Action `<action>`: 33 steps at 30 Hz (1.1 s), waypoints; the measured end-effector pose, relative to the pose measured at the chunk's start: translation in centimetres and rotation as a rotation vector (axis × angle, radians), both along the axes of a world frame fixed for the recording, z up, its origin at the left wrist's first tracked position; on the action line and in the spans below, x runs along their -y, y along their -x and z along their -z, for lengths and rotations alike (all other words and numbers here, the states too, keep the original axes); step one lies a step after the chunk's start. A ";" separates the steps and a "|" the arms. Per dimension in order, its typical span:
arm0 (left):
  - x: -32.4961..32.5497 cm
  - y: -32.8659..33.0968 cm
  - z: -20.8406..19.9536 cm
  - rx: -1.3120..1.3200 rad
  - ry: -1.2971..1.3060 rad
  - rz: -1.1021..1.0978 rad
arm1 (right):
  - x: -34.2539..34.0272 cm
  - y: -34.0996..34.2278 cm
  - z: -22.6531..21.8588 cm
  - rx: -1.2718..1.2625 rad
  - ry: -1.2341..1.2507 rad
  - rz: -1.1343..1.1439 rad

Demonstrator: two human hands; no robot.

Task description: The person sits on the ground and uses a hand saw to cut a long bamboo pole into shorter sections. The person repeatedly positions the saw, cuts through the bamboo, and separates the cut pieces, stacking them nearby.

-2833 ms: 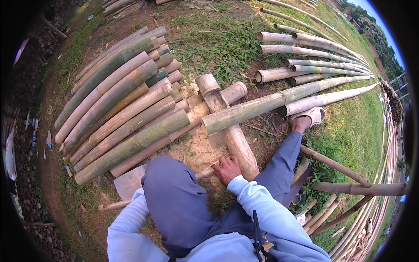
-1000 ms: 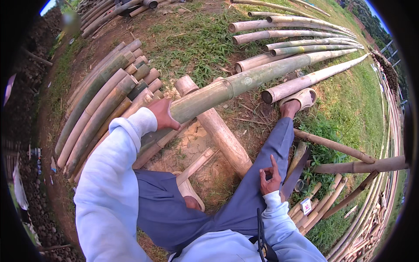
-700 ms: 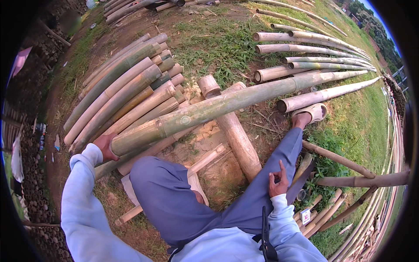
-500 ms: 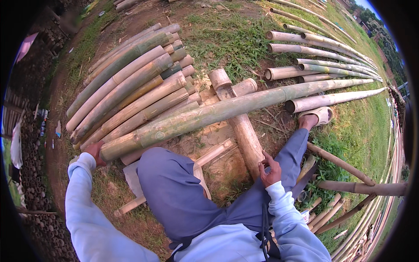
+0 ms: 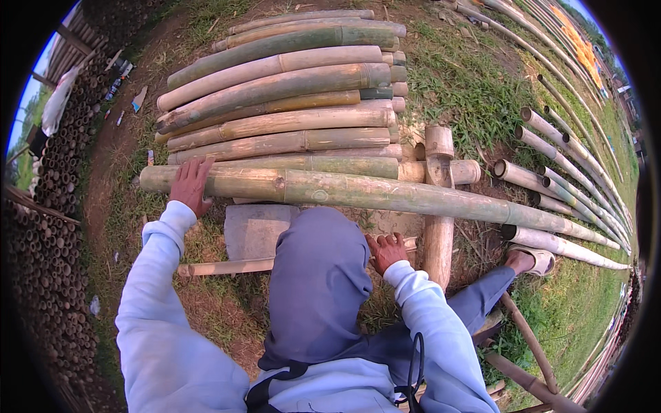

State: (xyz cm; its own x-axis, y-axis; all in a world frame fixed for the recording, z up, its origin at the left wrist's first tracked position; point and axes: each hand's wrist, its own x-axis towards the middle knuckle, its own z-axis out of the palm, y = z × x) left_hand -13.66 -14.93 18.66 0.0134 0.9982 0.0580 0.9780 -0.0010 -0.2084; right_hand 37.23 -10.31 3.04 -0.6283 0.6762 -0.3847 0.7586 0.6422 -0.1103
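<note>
My left hand is wrapped over a long green-grey bamboo pole, close to its thick left end. The pole lies across in front of me and runs out to the far right. It rests on a notched bamboo post with a short cross-piece. Beside my raised knee, my right hand is low with fingers bent over a pale bamboo slat; the knee hides part of that slat. Whether those fingers hold the slat or something else under them is hidden.
Beyond the pole lies a stack of cut bamboo lengths. More long poles spread out at the right, near my sandalled foot. A grey flat slab sits left of my knee. Piled bamboo lines the left side.
My view has turned left. My left hand has shifted from the pole's end to the top of it. My right hand has moved from beside the notched post down to the slat by my knee.
</note>
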 end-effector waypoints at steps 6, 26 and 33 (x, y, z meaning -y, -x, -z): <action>8.9 -9.5 5.7 0.411 -0.034 0.020 | -1.4 -1.9 1.7 -0.011 0.323 -0.087; -1.3 -5.2 0.2 0.037 -0.386 0.122 | -6.0 1.9 -15.7 -0.676 -0.165 0.043; -1.4 -5.3 -0.5 0.113 -0.263 0.057 | -8.2 2.9 -16.7 -0.687 -0.124 0.012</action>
State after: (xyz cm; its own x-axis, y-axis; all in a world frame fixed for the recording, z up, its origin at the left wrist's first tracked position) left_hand -8.39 -13.51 19.16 0.0473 0.9464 0.3194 0.9951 -0.0166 -0.0980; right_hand 34.38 -2.13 19.71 -0.6937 0.6981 0.1773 0.5507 0.6727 -0.4941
